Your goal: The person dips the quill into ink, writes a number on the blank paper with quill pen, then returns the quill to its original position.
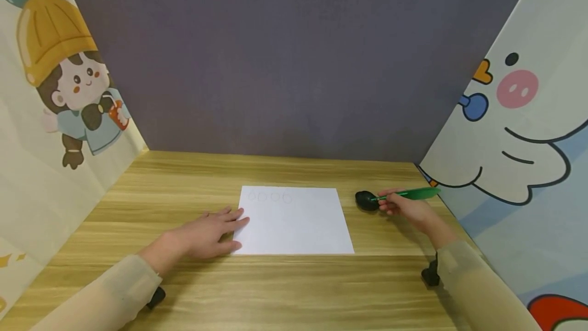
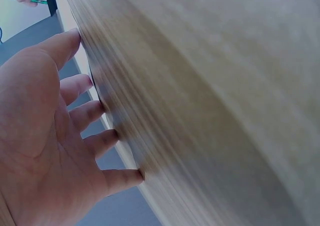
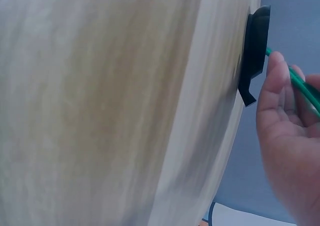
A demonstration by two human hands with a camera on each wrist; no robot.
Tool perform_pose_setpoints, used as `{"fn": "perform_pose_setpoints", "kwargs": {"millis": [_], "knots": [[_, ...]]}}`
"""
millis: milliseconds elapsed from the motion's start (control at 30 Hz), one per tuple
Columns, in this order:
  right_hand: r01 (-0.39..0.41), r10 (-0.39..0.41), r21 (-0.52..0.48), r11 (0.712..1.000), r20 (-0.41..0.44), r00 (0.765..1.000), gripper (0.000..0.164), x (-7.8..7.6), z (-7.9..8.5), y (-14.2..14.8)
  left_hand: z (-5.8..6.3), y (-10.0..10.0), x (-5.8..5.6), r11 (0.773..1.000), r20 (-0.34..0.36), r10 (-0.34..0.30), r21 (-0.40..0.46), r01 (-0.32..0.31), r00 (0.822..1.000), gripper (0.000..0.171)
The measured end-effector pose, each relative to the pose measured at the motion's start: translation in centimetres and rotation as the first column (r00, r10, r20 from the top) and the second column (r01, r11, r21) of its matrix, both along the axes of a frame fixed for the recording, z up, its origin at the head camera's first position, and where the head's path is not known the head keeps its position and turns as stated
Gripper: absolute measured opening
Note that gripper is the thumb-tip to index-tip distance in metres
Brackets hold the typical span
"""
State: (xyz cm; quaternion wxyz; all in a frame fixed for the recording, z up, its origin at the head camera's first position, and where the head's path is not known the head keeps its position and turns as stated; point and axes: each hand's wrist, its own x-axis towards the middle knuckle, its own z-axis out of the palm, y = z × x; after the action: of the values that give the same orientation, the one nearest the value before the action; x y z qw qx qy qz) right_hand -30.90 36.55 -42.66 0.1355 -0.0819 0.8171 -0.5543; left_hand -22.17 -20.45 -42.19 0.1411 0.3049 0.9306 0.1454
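Observation:
A white sheet of paper (image 1: 298,226) lies on the table, with several faint small circles in a row near its top left. My left hand (image 1: 209,235) rests at the sheet's left edge, fingers spread and fingertips on the paper. Off to the right of the sheet, my right hand (image 1: 409,210) pinches a green feather-shaped pen (image 1: 420,193) between thumb and fingers. The pen's thin tip points left into a small black dish (image 1: 366,201). In the right wrist view that black dish (image 3: 256,43) shows a short projecting end near my fingertips.
The wood-grain table (image 1: 275,290) runs back to a dark grey panel (image 1: 294,65). Patterned cartoon panels (image 1: 519,157) stand at both sides, the right one close to my right forearm. Black wrist devices (image 1: 431,274) sit under both sleeves.

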Motion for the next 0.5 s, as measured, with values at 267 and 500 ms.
{"fn": "perform_pose_setpoints", "kwargs": {"millis": [267, 500], "knots": [[-0.009, 0.009, -0.012, 1.000, -0.012, 1.000, 0.052, 0.3, -0.1, 0.1, 0.0, 0.1, 0.1, 1.000, -0.001, -0.001, 0.001, 0.001, 1.000, 0.074], [-0.042, 0.042, -0.026, 0.999, -0.029, 0.999, 0.060, 0.8, 0.4, -1.4, 0.1, 0.1, 0.1, 1.000, 0.009, 0.003, 0.004, -0.003, 1.000, 0.074]]}}
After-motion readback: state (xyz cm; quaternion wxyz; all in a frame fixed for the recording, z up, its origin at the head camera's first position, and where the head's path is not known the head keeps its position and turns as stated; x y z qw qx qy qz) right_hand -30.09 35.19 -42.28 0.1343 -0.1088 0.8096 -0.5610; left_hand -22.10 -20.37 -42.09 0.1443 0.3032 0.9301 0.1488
